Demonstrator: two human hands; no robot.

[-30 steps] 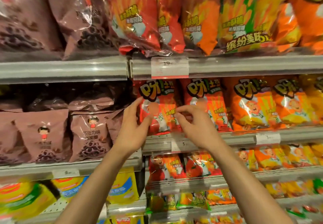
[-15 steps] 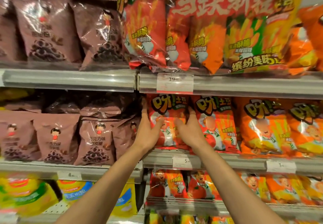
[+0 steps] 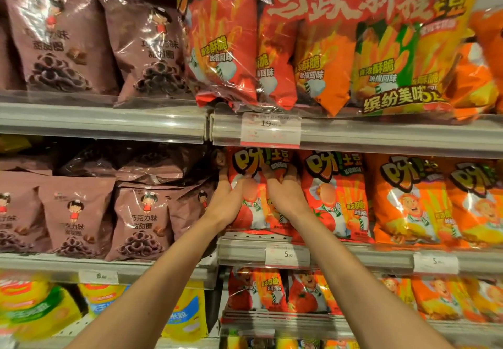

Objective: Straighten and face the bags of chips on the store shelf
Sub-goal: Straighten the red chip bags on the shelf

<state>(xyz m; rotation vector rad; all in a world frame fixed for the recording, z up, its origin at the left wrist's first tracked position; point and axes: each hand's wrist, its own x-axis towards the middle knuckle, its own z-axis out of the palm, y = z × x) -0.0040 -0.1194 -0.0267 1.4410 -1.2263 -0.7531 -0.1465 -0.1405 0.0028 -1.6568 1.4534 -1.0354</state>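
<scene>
Store shelving filled our view, rails with price tags running across and snack bags packed on every tier. On the middle shelf (image 3: 353,253), at its left end beside the divider, stood the red bag (image 3: 254,199) we were facing, upright, its long axis vertical, just left of a second red bag (image 3: 334,196) and the orange bags (image 3: 408,199) further right. Brown bags (image 3: 141,220) sat in the neighbouring bay. Our left hand (image 3: 227,203) held the red bag's left edge, thumb on the front and fingers reaching behind it; our right hand (image 3: 284,195) lay on its right half, fingers curled over the upper front, apparently gripping. Both hands were equally near, one on each side, so we judged a small square-up and pull toward the shelf's front edge would finish it. Against a second before, our hands had gone from hovering with pinched fingers in front of the bag to clasping it, and our view had come closer and tilted upward.
</scene>
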